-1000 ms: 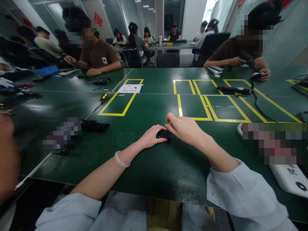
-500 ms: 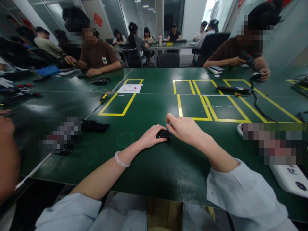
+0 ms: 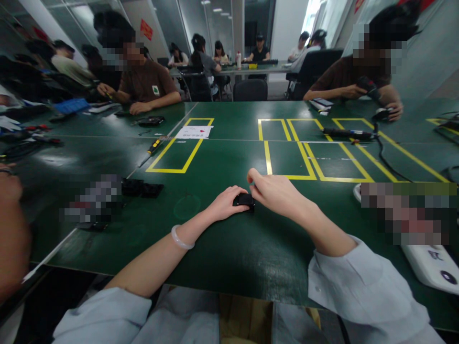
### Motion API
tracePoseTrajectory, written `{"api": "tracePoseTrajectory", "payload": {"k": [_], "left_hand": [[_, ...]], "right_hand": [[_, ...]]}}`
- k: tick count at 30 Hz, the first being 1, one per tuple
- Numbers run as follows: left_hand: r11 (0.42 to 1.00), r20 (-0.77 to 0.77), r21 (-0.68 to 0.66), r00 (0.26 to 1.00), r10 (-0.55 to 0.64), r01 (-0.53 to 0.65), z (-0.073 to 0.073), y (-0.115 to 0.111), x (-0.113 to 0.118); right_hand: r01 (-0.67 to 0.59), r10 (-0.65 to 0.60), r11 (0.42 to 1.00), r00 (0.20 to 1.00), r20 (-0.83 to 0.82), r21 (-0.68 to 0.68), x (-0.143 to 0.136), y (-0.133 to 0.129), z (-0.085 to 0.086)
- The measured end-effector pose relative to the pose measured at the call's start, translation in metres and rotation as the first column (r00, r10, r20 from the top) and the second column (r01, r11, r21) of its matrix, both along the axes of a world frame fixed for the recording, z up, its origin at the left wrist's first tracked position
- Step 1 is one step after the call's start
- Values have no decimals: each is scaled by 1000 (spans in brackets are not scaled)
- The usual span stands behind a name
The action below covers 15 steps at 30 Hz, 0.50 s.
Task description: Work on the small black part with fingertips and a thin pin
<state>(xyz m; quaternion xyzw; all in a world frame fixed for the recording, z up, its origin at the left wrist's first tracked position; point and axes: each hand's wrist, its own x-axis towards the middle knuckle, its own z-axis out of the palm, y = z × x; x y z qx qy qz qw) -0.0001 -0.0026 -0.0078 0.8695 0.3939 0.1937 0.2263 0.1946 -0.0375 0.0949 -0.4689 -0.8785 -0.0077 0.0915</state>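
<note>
While the left hand (image 3: 226, 205) clasped it between thumb and fingers, the black object (image 3: 245, 200), axis unclear, lay just left of the curled right hand (image 3: 275, 192), grip hidden.

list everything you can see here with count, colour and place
table: 1, green, foreground
black part: 1, black, front centre
tape outlines: several, yellow, tabletop
paper: 1, white, left of centre
screwdriver: 1, yellow and black, left of paper
corded tool: 1, black, right side
white object: 1, partly pixelated, near right
pixelated object: 1, greyish, near left
people opposite: 2, brown shirts, far side
other people: several, mixed clothing, background
chairs: several, black, background
co-worker's arm: 1, bare, left edge
small clutter: uncountable, mostly dark, far left
bracelet: 1, whitish, left wrist
sleeves: 2, pale blue-grey, bottom
left hand: 1, bare, gripping black part
right hand: 1, bare, beside black part
</note>
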Motion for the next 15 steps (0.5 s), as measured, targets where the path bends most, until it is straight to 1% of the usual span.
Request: {"api": "tracePoseTrajectory", "payload": {"k": [7, 15], "left_hand": [[1000, 14, 11, 1000, -9, 9, 0, 0, 1], [1000, 10, 1, 1000, 3, -3, 0, 0, 1]], "right_hand": [[30, -31, 999, 996, 83, 9, -1, 3, -2], [11, -11, 1000, 1000, 20, 4, 0, 1, -2]]}}
